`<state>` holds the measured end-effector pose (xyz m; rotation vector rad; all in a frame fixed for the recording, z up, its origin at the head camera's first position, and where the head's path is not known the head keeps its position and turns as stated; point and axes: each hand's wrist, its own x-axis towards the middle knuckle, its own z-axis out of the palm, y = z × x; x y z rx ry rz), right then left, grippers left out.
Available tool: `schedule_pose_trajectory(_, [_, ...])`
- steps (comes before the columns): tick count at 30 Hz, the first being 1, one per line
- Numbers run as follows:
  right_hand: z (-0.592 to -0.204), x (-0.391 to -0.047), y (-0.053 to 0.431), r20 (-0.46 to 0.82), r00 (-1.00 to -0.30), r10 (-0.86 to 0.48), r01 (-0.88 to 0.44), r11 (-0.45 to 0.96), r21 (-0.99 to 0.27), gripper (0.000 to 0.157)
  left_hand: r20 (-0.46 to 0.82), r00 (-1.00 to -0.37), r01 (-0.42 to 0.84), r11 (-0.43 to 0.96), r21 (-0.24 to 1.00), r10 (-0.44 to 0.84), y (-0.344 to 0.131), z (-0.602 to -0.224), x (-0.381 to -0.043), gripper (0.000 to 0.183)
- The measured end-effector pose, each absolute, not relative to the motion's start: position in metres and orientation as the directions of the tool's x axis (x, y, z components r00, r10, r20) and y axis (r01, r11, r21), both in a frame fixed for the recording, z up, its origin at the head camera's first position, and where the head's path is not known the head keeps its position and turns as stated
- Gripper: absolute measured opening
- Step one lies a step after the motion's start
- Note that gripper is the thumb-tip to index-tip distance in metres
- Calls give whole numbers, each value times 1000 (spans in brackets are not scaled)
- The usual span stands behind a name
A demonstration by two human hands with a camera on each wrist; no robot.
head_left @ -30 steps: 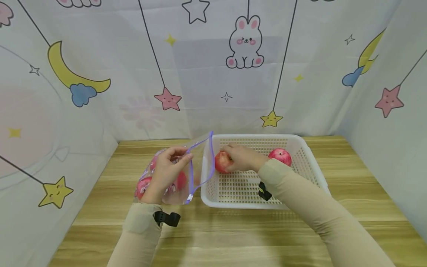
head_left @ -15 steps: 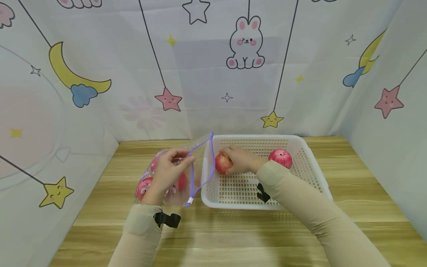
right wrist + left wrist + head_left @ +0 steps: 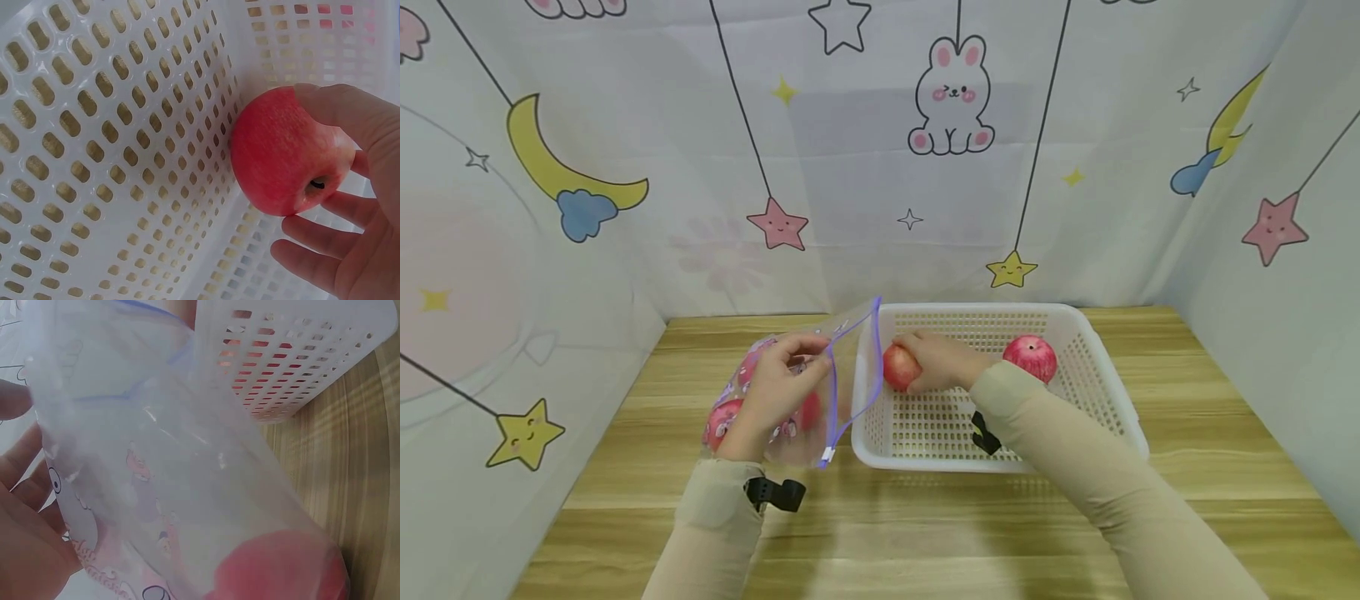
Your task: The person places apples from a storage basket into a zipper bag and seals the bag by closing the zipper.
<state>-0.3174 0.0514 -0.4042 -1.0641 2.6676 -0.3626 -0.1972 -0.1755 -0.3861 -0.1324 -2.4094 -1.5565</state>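
My left hand [image 3: 782, 383] pinches the upper edge of a clear zip bag [image 3: 853, 358] near its purple zipper strip. The bag's mouth gapes to the right, over the basket's left rim. Several red apples [image 3: 275, 569] lie inside it, partly hidden by my hand and the printed film. My right hand [image 3: 943, 360] reaches into the white basket [image 3: 1116, 392] and grips a red apple [image 3: 281, 150] at its left end, thumb on one side and fingers on the other. A second apple [image 3: 1031, 358] sits farther right in the basket, apart from the hand.
The perforated basket stands on a wood-grain table [image 3: 887, 533] against a printed curtain [image 3: 865, 167]. More curtain hangs along the left and right sides. A white zipper slider [image 3: 828, 454] sits at the near end of the bag's mouth.
My right wrist has shifted slightly left while the hand stays at the same apple. The bag's near mouth corner has dipped a little. My left hand is almost still.
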Motion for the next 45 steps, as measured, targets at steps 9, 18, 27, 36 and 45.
schedule_pose_trajectory(9, [-406,-321,49,-150,-721,-677,-605,719,-342,82,322,-945,271,423,865,-53,-175,-387,-198,17])
schedule_pose_trajectory(18, [-410,-322,49,-148,-740,-656,-584,737,-341,84,349,-935,283,476,833,-56,-175,-388,-199,17])
schedule_pose_trajectory(27, [-417,-321,46,-154,-746,-648,-582,746,-322,77,330,-941,259,475,841,-72,-176,-387,-198,18])
schedule_pose_trajectory(36, [-414,-320,47,-154,-739,-655,-586,739,-331,76,322,-943,243,475,846,-90,-176,-384,-200,18])
schedule_pose_trajectory(45, [-416,-315,46,-201,-749,-632,-535,755,-380,92,304,-948,226,469,854,-97,-175,-384,-199,19])
